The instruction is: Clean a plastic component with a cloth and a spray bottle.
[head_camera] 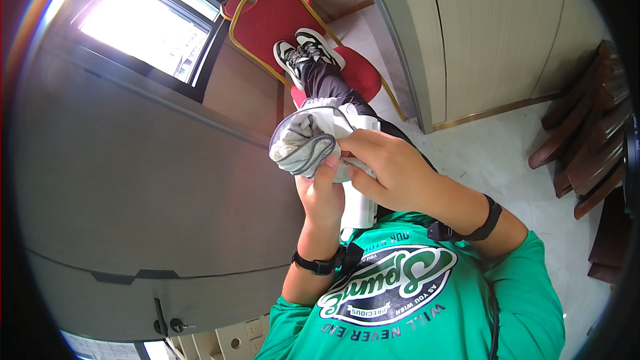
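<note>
A bundle of white and grey cloth (302, 147) with dark edging is held in front of my chest, above my legs. Clear, shiny material shows around its upper left rim. My left hand (322, 192) grips the bundle from below, its thumb pressed on the folds. At the right side, the fingers of my right hand (390, 167) pinch a fold of the same cloth. Behind the bundle and my hands, a white object (359, 210) lies along my lap; most of it is hidden, and I cannot tell what it is.
My shoes (310, 55) rest on a red chair (270, 15) with a gold frame. A large grey cabinet (150, 185) stands close on my left, below a window (150, 25). Stacked dark brown pieces (590, 135) are on the floor at right, beside a panelled wall (490, 35).
</note>
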Available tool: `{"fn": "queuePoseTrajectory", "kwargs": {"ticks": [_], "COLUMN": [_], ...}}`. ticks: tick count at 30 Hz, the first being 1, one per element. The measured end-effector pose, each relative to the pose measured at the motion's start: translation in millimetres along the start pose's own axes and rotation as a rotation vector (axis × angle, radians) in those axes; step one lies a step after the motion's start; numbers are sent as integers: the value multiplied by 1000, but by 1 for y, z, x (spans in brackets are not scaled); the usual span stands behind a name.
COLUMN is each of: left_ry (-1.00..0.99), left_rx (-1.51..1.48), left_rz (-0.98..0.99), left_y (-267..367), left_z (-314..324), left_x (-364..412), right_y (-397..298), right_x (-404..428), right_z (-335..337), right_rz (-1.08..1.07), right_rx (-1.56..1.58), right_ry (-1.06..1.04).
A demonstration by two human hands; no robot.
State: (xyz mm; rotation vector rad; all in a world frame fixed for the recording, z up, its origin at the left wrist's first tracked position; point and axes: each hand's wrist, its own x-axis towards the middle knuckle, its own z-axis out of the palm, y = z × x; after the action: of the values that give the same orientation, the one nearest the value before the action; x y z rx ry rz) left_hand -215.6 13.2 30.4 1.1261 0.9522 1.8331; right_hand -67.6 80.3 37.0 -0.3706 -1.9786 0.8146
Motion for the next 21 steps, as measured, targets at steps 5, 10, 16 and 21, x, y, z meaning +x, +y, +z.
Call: {"fn": "queuePoseTrajectory", "kwargs": {"ticks": [5,10,16,21], "left_ry": [13,-135,-115,-52], "left_rx": [157,363,708,614], "left_rz": [69,103,295,217], "left_y": [-11,-4,-7,-4], "left_z": [-3,5,21,23], "left_x": [-2,-8,-3,-3], "right_y": [3,-4,13,17], "right_x": [1,-1,-1,-3], "right_z": [-7,-17,-11,-16], "right_rz": [74,-38,53,218], "right_rx": [155,58,135,476], "right_ry": [-137,-129,32,8]}}
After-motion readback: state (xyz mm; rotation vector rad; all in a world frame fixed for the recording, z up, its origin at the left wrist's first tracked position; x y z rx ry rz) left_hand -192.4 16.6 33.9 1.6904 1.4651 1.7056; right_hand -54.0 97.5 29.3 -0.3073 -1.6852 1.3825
